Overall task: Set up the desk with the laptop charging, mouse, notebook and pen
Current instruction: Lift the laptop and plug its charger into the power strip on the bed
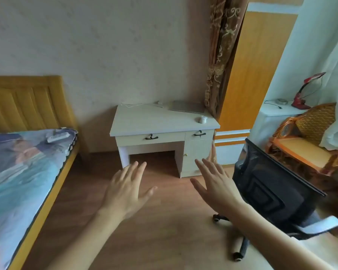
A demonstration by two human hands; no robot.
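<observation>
Both hands, left hand [125, 190] and right hand [217, 184], spread empty; closed laptop [187, 108] on table [144, 121] likely rigid, heavy: grip 2 side edges.

Pale textured wallpaper [109, 45] fills the upper left of the frame, above a wood-plank floor [164, 230] across the bottom. A bed [18, 172] with a yellow headboard sits at left. A white counter [144, 121] stands centre, against the wall. A brown patterned curtain [220, 55] hangs upper centre-right beside an orange wardrobe [256, 65]. A black office chair [271, 188] and a wicker chair [310, 137] occupy the right.
</observation>
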